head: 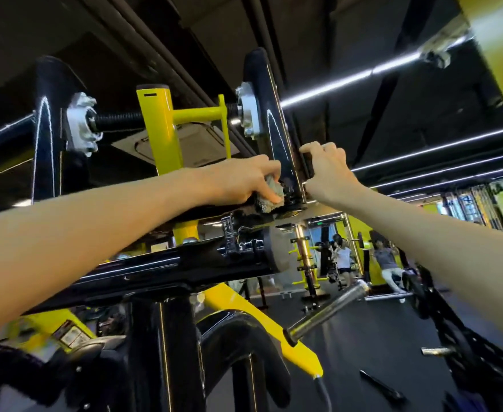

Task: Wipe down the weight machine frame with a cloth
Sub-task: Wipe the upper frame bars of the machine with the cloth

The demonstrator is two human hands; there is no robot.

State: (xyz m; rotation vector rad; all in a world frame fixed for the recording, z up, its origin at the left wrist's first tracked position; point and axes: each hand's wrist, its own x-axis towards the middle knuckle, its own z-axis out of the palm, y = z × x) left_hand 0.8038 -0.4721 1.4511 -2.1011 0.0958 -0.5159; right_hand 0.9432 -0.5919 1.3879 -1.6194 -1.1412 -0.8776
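Left grip [241,181] holds one cloth [268,203]; right grip [327,171] clasps the frame [275,126].

A gym: a black-and-yellow weight machine frame [161,138] fills the near view, with a chrome peg [324,313] jutting out on the right. At the far right, people [342,257] train among yellow racks [305,257] on a dark floor [363,337], under strip lights [348,78] on a black ceiling [303,25].
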